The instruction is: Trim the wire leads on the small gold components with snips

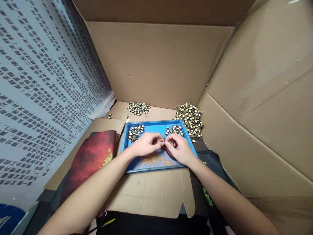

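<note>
Over the middle of a blue tray point(156, 123) both my hands meet, with fingertips pinched together. My left hand point(148, 144) is closed, thumb against forefinger, on something too small to make out. My right hand point(180, 149) is closed the same way beside it, the fingertips nearly touching. A red-handled tool point(169, 153) shows beneath my right hand; whether it is gripped or lies in the tray is unclear. Inside the tray, small black-and-yellow coil parts point(136, 132) with wire leads form a left heap, and similar parts point(175, 130) form a right one. Yellowish wire clippings point(156, 160) cover the tray's near side.
Behind the tray lies a pile of similar parts point(139, 108), with a larger pile point(189, 118) at the back right. Cardboard walls point(158, 62) rise behind and right. A printed white sheet point(49, 81) hangs left, above a red patterned mat point(94, 160).
</note>
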The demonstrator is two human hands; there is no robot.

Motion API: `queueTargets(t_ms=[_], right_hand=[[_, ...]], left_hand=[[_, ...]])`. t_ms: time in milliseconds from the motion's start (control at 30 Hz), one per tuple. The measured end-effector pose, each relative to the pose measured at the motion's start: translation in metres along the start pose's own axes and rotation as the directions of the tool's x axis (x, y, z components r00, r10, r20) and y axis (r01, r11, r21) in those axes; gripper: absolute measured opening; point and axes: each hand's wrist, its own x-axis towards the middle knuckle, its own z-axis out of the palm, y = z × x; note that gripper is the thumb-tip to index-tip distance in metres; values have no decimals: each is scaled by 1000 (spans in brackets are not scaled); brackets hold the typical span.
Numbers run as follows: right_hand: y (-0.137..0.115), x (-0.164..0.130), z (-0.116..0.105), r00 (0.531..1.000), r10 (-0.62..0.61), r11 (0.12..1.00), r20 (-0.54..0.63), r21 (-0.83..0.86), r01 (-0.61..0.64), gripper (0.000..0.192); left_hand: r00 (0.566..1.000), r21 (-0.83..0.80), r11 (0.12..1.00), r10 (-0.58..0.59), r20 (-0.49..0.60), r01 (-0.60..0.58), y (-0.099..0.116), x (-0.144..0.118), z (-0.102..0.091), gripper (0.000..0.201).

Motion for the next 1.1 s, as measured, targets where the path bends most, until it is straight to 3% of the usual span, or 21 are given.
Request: queueTargets(t_ms=[367,1100], right_hand=[[0,0,0,999,-30,1000,36,1,30,9],[1,0,0,1000,-5,1000,-27,-20,4,11]], left_hand=[[999,62,998,31,-17,-30,-3,1,2,23],[999,52,999,-11,-37,13,-1,0,0,23]])
